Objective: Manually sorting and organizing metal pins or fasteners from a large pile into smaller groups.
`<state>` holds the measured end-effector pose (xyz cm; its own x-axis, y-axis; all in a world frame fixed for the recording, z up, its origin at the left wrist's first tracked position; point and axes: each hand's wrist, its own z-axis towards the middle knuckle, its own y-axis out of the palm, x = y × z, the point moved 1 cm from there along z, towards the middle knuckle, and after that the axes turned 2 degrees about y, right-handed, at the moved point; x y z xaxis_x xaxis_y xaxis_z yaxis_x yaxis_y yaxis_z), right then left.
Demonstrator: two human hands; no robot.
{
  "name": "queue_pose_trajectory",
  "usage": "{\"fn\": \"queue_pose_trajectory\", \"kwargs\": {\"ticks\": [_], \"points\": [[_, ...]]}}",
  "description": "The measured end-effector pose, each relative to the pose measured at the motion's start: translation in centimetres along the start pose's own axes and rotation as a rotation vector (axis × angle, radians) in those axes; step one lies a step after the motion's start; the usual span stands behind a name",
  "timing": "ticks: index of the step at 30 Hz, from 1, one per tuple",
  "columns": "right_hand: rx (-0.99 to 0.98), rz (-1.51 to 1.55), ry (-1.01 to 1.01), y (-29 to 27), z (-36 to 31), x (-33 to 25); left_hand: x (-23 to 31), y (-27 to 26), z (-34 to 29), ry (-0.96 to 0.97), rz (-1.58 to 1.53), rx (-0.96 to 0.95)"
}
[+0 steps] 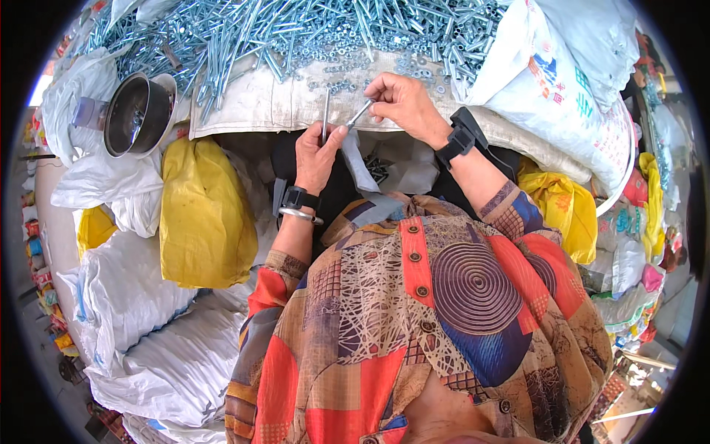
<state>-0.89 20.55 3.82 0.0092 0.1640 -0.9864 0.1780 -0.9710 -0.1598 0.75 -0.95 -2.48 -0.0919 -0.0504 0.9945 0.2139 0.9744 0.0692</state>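
My left hand [316, 159] is closed round a long thin metal bolt [326, 111] that sticks up past its fingers. A second metal bolt [360, 114] slants between my hands, its lower end by my left thumb and forefinger. At its upper end the fingertips of my right hand [403, 103] pinch it. Just beyond my hands, loose washers and nuts [340, 86] lie on a pale cloth [251, 103]. A large heap of long silvery bolts [244, 29] spreads behind them.
A dark metal pot [137, 115] stands at the left. A yellow bag [203, 214] hangs below it, and another yellow bag [562, 207] is at the right. White woven sacks [547, 81] flank the heap. More bolts [379, 169] lie in a container below my hands.
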Motion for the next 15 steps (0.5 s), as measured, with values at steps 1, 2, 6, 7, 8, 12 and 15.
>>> {"fn": "queue_pose_trajectory", "kwargs": {"ticks": [1,2,6,7,8,12,15], "points": [[0.029,0.004,-0.020,0.2,-0.2,0.0,-0.1,0.0,0.0,-0.001,-0.001,0.000],[0.029,0.003,-0.019,0.5,-0.4,-0.1,-0.2,0.1,0.1,0.016,0.015,0.008],[0.154,0.042,-0.028,1.3,-0.9,-0.5,-0.2,0.0,0.0,0.040,0.119,0.053],[0.189,0.057,-0.009,1.4,-1.0,-0.6,-0.3,0.1,0.1,0.040,0.118,0.052],[0.190,0.057,-0.009,1.5,-0.9,-0.3,-0.4,0.3,0.1,0.066,0.128,0.071],[0.291,-0.276,-0.261,1.8,-1.0,0.3,-0.3,0.4,0.1,0.081,0.223,0.110],[0.321,-0.242,-0.240,2.3,-0.8,1.0,-0.1,0.4,0.1,0.166,0.337,0.123]]}}
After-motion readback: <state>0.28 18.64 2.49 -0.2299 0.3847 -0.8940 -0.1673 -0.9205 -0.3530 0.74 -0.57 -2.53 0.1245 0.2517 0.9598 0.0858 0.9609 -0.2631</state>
